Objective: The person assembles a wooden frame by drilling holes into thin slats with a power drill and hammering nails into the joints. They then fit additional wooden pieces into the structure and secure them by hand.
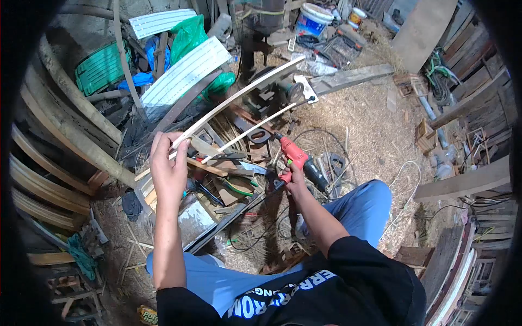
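Observation:
My left hand (169, 165) is closed around the near end of a long, pale wooden strip (244, 93), which slants up and away to the right. My right hand (294, 176) grips a red power drill (294, 152) by its handle, the chuck pointing up and left. A thinner wooden stick (255, 128) lies below the strip in view. Between my hands, a handsaw with a black handle (260, 135) and green-handled pliers (239, 188) rest among other hand tools in a cluttered pile.
White slatted panels (187, 73) and a green plastic bag (190, 38) lie at the upper left. Farther off stands a white-and-blue bucket (314, 20). A board (353, 79) lies on the shavings-covered floor, and a white cable (409, 190) curls at right.

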The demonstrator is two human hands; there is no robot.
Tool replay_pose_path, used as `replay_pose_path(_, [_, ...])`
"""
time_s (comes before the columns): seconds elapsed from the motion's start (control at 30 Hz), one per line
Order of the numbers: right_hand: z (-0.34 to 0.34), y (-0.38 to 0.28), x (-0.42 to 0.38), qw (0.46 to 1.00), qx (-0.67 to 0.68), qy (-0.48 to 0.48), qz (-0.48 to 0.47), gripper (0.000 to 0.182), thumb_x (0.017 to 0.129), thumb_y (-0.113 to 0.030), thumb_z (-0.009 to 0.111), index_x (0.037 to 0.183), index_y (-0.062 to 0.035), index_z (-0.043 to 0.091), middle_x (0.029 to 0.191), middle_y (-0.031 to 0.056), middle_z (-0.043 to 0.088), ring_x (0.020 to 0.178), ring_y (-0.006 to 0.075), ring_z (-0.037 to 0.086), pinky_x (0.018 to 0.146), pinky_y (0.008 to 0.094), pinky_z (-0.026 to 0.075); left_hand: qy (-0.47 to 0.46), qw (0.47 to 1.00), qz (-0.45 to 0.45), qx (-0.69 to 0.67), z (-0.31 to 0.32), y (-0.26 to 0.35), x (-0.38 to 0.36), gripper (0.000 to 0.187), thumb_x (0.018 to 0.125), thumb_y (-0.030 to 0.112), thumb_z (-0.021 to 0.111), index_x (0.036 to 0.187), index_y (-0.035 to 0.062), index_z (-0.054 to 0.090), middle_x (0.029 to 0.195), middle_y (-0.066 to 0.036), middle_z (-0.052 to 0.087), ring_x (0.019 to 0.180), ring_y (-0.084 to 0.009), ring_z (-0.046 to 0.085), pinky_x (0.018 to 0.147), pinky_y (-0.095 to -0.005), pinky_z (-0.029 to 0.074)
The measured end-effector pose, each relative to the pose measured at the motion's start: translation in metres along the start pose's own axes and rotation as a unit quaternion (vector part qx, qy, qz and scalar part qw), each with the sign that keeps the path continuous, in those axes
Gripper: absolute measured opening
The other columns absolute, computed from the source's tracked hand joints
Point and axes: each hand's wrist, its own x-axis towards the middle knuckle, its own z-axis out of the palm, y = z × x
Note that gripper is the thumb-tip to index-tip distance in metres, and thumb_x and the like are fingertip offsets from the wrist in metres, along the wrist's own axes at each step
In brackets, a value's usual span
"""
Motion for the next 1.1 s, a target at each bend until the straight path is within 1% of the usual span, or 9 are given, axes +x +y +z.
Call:
replay_pose_path(0.17, [0.046, -0.057, -0.056, 0.998, -0.025, -0.038, -0.047, 0.033, 0.096, -0.029, 0.07, 0.119, -0.0106, 0.057, 0.092, 0.0023, 0.065, 0.056, 0.009, 0.049, 0.048, 0.025, 0.043, 0.034, 0.998, 0.0, -0.05, -0.024, -0.002, -0.009, 0.01, 0.094, 0.004, 0.069, 0.099, -0.0036, 0.065, 0.091, -0.013, 0.06, 0.085, -0.023, 0.063, 0.075, -0.0321, 0.05])
replay_pose_path(0.3, [0.083, -0.093, -0.107, 0.993, -0.071, -0.073, -0.062, 0.041, 0.102, -0.043, 0.06, 0.127, -0.0101, 0.06, 0.095, 0.0007, 0.064, 0.056, 0.009, 0.046, 0.048, 0.0267, 0.04, 0.045, 0.999, 0.002, -0.03, -0.045, -0.004, -0.022, 0.011, 0.093, 0.006, 0.069, 0.098, -0.0024, 0.065, 0.092, -0.014, 0.061, 0.085, -0.0292, 0.063, 0.076, -0.0376, 0.049])
replay_pose_path(0.43, [0.102, -0.121, -0.159, 0.983, -0.13, -0.125, -0.043, 0.031, 0.099, -0.036, 0.064, 0.117, -0.0113, 0.062, 0.068, -0.0029, 0.048, 0.052, 0.0078, 0.043, 0.048, 0.0265, 0.04, 0.046, 0.999, -0.006, 0.013, -0.075, 0.009, -0.043, 0.012, 0.093, 0.008, 0.069, 0.098, -0.0016, 0.064, 0.094, -0.015, 0.062, 0.088, -0.0319, 0.065, 0.078, -0.0395, 0.05])
replay_pose_path(0.53, [0.124, -0.136, -0.198, 0.969, -0.184, -0.144, -0.082, 0.033, 0.097, -0.031, 0.063, 0.121, -0.0085, 0.06, 0.065, -0.0039, 0.047, 0.053, 0.0084, 0.045, 0.05, 0.0275, 0.045, 0.067, 0.998, -0.016, -0.001, -0.098, 0.0, -0.068, 0.012, 0.093, 0.008, 0.069, 0.099, -0.0016, 0.065, 0.095, -0.016, 0.063, 0.087, -0.032, 0.065, 0.079, -0.0385, 0.05])
replay_pose_path(0.7, [0.163, -0.159, -0.262, 0.95, -0.226, -0.205, -0.072, 0.047, 0.092, -0.027, 0.063, 0.135, -0.0079, 0.059, 0.095, 0.0026, 0.065, 0.078, 0.0138, 0.062, 0.072, 0.0309, 0.054, 0.101, 0.994, -0.027, -0.004, -0.131, -0.009, -0.111, 0.012, 0.091, 0.008, 0.07, 0.094, -0.0035, 0.066, 0.092, -0.016, 0.064, 0.089, -0.0336, 0.065, 0.08, -0.0382, 0.05])
replay_pose_path(0.8, [0.173, -0.188, -0.268, 0.919, -0.255, -0.299, -0.002, 0.042, 0.091, -0.022, 0.061, 0.129, -0.006, 0.058, 0.087, 0.0059, 0.063, 0.058, 0.0125, 0.056, 0.058, 0.026, 0.051, 0.103, 0.994, -0.008, 0.026, -0.146, -0.007, -0.131, 0.012, 0.09, 0.009, 0.071, 0.093, -0.002, 0.066, 0.091, -0.016, 0.065, 0.088, -0.0349, 0.065, 0.078, -0.0409, 0.05])
replay_pose_path(0.83, [0.187, -0.186, -0.28, 0.911, -0.29, -0.286, -0.061, 0.044, 0.085, -0.015, 0.062, 0.127, -0.0017, 0.058, 0.089, 0.0098, 0.065, 0.052, 0.0126, 0.053, 0.048, 0.0279, 0.047, 0.101, 0.994, -0.004, 0.036, -0.15, -0.004, -0.136, 0.012, 0.09, 0.009, 0.071, 0.093, -0.0013, 0.067, 0.091, -0.016, 0.065, 0.088, -0.0355, 0.065, 0.078, -0.0416, 0.05])
replay_pose_path(0.93, [0.235, -0.175, -0.322, 0.885, -0.349, -0.281, -0.128, 0.047, 0.083, -0.012, 0.061, 0.129, -0.001, 0.057, 0.096, 0.0132, 0.069, 0.049, 0.0122, 0.052, 0.043, 0.0285, 0.045, 0.084, 0.994, -0.014, 0.066, -0.159, -0.003, -0.152, 0.014, 0.09, 0.013, 0.072, 0.094, 0.0001, 0.068, 0.094, -0.016, 0.067, 0.091, -0.0373, 0.066, 0.079, -0.0438, 0.05])
replay_pose_path(1.1, [0.304, -0.173, -0.367, 0.831, -0.409, -0.366, -0.084, 0.054, 0.081, -0.009, 0.062, 0.133, -0.0012, 0.053, 0.103, 0.0171, 0.071, 0.048, 0.014, 0.056, 0.041, 0.0261, 0.046, 0.099, 0.993, 0.005, 0.067, -0.164, -0.011, -0.168, 0.015, 0.089, 0.014, 0.073, 0.094, 0.0004, 0.069, 0.095, -0.017, 0.067, 0.093, -0.0392, 0.065, 0.082, -0.0445, 0.05])
